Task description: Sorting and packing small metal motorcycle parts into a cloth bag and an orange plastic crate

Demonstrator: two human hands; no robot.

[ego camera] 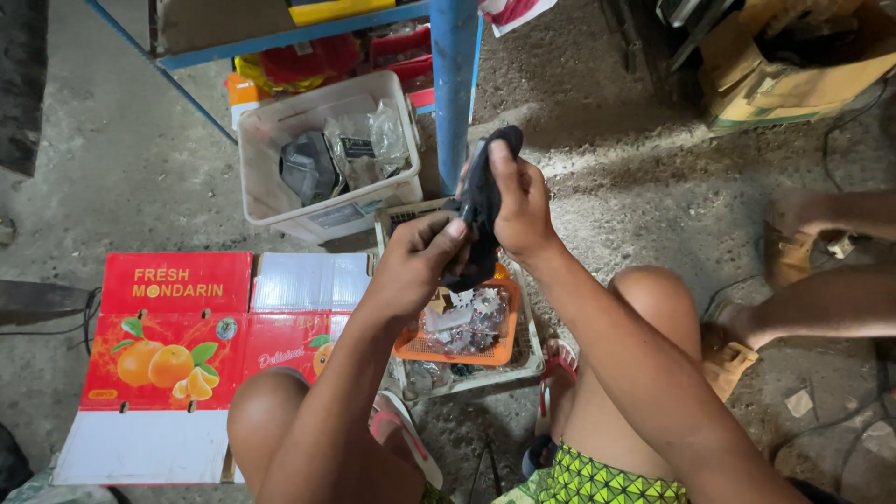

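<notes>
Both hands, left hand (417, 257) and right hand (520, 207), fingers closed on one black part (481, 210); orange tray (499, 350) below them.

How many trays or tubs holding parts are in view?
3: a white plastic tub under the blue shelf, an orange tray below both hands, and a pale tray beneath the orange one. More may be hidden on the shelf.

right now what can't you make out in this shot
- Black curved part, head view: its middle is covered by the left hand and right hand.
- Small metal pieces in the orange mesh tray: too small to identify.
- Contents of the white plastic tub: wrapped in crumpled clear bags.
- Flattened fruit carton: lower corner hidden by the knee.
</notes>
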